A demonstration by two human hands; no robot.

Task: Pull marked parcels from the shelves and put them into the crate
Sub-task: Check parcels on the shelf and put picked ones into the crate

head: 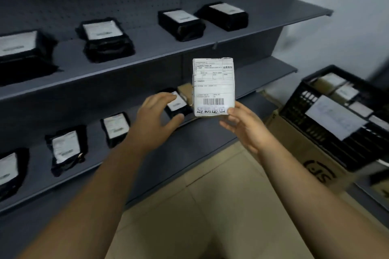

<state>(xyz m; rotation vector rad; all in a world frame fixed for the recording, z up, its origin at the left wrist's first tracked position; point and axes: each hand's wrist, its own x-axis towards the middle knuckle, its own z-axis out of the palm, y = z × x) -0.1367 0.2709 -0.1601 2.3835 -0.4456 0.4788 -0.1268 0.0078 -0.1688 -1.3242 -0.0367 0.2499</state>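
White-labelled parcel [213, 86] upright in right hand [242, 126]; left hand [156, 119] open.

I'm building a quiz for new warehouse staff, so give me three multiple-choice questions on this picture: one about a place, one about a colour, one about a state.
1. Where does the crate stand? A hung on the wall; B on a cardboard box; C on the floor tiles.
2. What colour wrap do the parcels on the upper shelf have? A black; B red; C yellow.
3. What is the right hand doing? A hanging idle; B pressing the shelf; C holding up a labelled parcel.
Answers: 1 B, the box shows under it; 2 A, all look black; 3 C, its grip is on the parcel's lower corner.
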